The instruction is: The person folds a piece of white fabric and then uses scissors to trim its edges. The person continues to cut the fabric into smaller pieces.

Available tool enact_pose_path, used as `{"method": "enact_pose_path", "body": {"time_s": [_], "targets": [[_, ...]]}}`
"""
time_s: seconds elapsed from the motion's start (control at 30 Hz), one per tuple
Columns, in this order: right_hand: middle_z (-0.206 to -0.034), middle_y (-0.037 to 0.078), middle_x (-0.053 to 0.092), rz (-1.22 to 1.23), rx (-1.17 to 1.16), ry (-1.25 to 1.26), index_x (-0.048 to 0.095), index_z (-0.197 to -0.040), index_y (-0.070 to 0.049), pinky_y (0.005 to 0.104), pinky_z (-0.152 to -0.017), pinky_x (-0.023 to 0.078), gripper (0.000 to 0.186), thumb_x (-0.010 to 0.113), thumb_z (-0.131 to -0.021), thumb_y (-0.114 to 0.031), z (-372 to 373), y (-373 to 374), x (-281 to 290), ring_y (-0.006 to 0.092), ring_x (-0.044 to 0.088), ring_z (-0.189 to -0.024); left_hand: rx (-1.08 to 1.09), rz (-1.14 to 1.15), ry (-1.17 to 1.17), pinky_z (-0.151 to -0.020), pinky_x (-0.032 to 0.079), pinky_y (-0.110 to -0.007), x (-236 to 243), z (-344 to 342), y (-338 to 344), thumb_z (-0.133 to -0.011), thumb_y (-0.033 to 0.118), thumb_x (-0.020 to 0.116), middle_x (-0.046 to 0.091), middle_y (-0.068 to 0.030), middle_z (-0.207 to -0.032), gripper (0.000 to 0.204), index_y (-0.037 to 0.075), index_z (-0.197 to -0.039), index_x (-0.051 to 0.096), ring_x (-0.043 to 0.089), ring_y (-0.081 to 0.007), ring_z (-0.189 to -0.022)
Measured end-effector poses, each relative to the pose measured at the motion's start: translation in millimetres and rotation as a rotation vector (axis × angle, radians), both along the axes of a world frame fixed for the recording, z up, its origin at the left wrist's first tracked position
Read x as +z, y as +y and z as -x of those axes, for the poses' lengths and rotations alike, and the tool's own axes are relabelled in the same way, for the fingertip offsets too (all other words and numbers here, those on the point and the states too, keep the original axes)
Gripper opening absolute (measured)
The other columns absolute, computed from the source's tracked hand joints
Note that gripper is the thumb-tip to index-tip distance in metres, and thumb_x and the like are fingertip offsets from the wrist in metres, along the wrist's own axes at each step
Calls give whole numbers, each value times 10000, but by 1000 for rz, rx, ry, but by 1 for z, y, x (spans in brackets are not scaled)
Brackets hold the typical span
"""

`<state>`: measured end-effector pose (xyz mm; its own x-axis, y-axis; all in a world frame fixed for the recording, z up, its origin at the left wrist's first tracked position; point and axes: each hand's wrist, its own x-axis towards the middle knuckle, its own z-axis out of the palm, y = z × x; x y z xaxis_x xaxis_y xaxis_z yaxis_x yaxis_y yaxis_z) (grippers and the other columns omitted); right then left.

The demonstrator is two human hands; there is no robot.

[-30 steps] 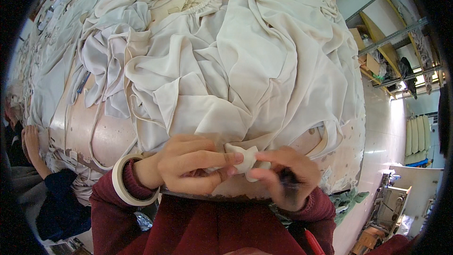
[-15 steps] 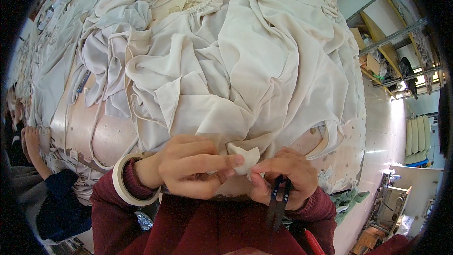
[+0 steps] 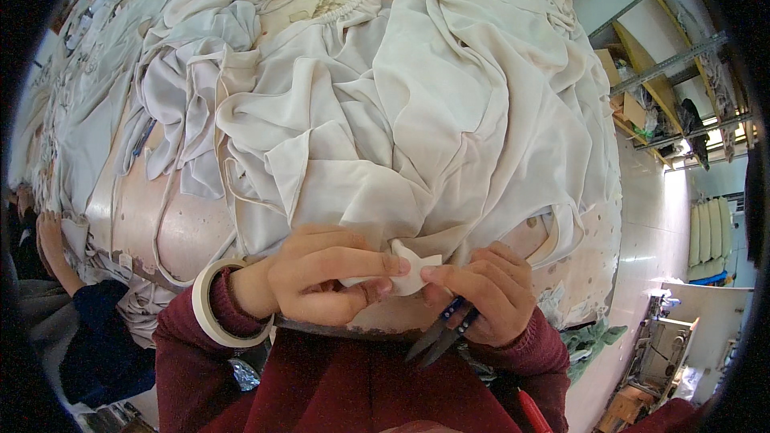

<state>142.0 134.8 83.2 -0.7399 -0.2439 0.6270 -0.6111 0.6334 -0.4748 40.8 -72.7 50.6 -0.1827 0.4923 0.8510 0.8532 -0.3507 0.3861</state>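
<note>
A large cream garment (image 3: 449,112) lies in loose folds on the table in front of me. Its near corner is raised at the table's edge, where my left hand (image 3: 333,273) pinches a small folded piece of the fabric between thumb and fingers. My right hand (image 3: 489,289) pinches the same piece from the right with thumb and forefinger. Tucked in that right palm are dark thread snips (image 3: 441,337), blades pointing down and left. A roll of cream tape (image 3: 210,305) sits around my left wrist like a bangle.
More pale garments (image 3: 88,112) cover the table's left side, with a blue pen-like item (image 3: 144,136) among them. At the left edge is another person's hand (image 3: 52,240). Green cloth (image 3: 593,345) lies low at right, near shelving (image 3: 666,72) and a red pen (image 3: 533,410).
My right hand has turned, so the snips now point down-left instead of straight down. Its fingertips have shifted on the fabric piece, while my left hand has barely moved.
</note>
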Motion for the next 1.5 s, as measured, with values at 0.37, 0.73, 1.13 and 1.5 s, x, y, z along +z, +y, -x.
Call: {"method": "enact_pose_path", "body": {"time_s": [0.37,0.73,1.13,1.5], "targets": [[-705,-25,529,-230,-52,260,731,-989,-34,267,-500,349,363,682,-649,-148,-7,9,-3,105,481,-542,55,18,61,-474,509,-271,7,6,-2,-681,-60,718,637,-154,-1041,285,65,-642,464,631,-191,-616],[-701,-36,524,-208,-61,288,746,-943,-55,266,-497,340,354,714,-597,-123,-7,9,-2,103,461,-541,68,26,97,-474,476,-279,10,5,-4,-662,-50,676,645,-126,-1006,275,84,-618,440,620,-213,-626],[-893,49,670,629,-86,-526,657,-1003,3,203,-577,448,155,706,-856,9,3,-7,9,79,594,-709,-65,260,-843,-784,496,-258,17,-2,2,-911,-34,577,657,-110,-984,110,-18,-1010,621,634,-145,-890],[-811,17,639,746,-75,-736,631,-992,14,196,-620,438,84,645,-918,-24,-1,-5,18,47,554,-701,-196,209,-1177,-739,442,-216,21,-14,4,-1001,129,533,653,-89,-980,116,25,-960,500,561,-64,-853]]}}
